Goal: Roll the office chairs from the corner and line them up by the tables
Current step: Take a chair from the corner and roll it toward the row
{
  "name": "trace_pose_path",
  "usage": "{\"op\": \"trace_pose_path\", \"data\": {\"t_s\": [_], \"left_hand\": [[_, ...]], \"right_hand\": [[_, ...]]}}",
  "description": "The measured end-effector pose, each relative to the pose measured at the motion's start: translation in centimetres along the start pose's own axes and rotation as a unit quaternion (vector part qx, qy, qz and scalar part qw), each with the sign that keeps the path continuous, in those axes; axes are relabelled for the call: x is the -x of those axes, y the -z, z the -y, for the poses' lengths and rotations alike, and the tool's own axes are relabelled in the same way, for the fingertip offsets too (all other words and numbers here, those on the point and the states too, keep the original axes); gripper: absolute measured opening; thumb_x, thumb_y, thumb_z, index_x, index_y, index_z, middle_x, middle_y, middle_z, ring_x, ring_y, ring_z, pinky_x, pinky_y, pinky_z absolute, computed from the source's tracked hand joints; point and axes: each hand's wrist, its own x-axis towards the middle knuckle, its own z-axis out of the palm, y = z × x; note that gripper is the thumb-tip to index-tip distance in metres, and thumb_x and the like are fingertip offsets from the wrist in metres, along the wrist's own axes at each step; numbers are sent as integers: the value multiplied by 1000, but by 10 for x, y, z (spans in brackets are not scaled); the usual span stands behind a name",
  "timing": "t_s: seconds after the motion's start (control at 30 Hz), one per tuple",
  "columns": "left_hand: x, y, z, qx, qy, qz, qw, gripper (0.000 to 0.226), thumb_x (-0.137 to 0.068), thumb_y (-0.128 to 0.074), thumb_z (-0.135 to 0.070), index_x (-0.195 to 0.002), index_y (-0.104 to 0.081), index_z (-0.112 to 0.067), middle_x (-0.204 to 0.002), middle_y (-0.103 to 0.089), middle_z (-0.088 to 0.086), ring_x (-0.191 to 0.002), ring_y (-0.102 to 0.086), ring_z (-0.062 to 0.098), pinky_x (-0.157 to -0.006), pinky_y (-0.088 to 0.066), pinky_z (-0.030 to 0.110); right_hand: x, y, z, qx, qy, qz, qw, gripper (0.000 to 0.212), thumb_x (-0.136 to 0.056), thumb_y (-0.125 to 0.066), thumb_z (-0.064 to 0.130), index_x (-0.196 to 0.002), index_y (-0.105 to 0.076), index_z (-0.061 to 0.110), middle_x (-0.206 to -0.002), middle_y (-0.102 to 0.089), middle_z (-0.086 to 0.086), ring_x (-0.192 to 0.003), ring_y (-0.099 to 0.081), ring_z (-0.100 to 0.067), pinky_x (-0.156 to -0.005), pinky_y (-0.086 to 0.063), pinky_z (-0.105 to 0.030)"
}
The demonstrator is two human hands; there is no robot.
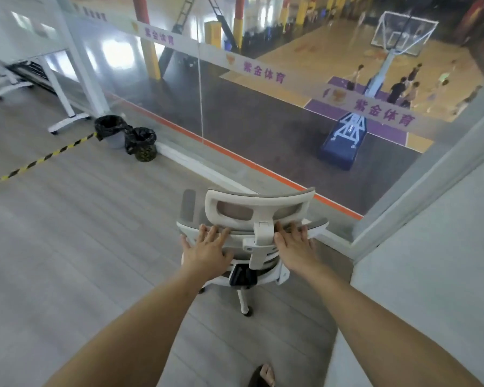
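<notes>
A white and grey office chair [257,208] with a headrest stands in front of me in the corner, between a glass wall and a grey wall, with its back towards me. My left hand [207,250] lies on the top edge of the backrest, left of the headrest post, fingers spread and curled over the rim. My right hand [294,247] holds the same edge on the right of the post. One white leg with a castor [245,308] shows under the seat.
Two bins lined with black bags [134,141] stand by the glass wall at the left. A white table frame on castors [67,118] stands further left. Yellow-black tape [39,160] crosses the grey floor. A grey wall [436,261] is close on the right. My foot [266,375] is below.
</notes>
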Motion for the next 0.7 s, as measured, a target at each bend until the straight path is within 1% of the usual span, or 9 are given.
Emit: {"op": "trace_pose_path", "data": {"t_s": [0.07,0.13,0.3,0.47,0.53,0.6,0.7], "left_hand": [[23,2,32,4,31,-11,999,69,-101,-27,-64,-163,-1,-45,-174,3,-7,-159,12,28,-116,9,77],[43,2,62,12,65,-21,998,70,-101,-27,-65,-163,-1,-45,-174,6,-6,-159,13,30,-113,10,79],[82,-1,135,62,139,-39,988,73,-100,-31,-66,-162,4,-48,-173,15,-7,-158,19,31,-109,8,85],[97,10,212,68,193,-35,978,80,-98,-31,-73,-161,11,-47,-171,21,-8,-157,21,33,-109,3,85],[97,17,240,78,215,-36,973,82,-97,-30,-76,-162,11,-46,-171,23,-8,-157,23,33,-110,2,84],[97,22,268,89,233,-41,968,83,-97,-30,-76,-162,10,-45,-171,23,-7,-156,23,33,-110,2,84],[96,33,316,79,255,-54,962,83,-98,-32,-73,-163,9,-42,-172,20,-4,-157,20,36,-111,1,83]], "right_hand": [[2,-14,34,15,22,14,1000,56,-105,-8,57,-160,-3,51,-173,8,4,-158,17,-28,-125,3,-59],[2,-28,67,36,39,29,998,57,-104,-8,59,-160,-2,52,-174,8,4,-158,15,-28,-125,2,-60],[-4,-56,148,92,98,55,989,59,-102,-5,63,-160,-2,53,-173,7,7,-159,13,-25,-125,-3,-61],[-29,-83,233,120,150,79,978,58,-102,-5,66,-159,-1,54,-173,9,9,-158,17,-22,-125,4,-61],[-42,-95,266,133,169,82,973,58,-102,-4,66,-159,-1,55,-173,9,10,-158,16,-23,-125,1,-62],[-59,-108,299,135,187,88,969,62,-97,-1,71,-158,-1,57,-173,7,9,-159,14,-24,-124,-6,-63],[-89,-132,353,115,217,84,966,80,-80,7,80,-156,-4,60,-174,3,7,-159,13,-27,-125,-4,-62]]}}
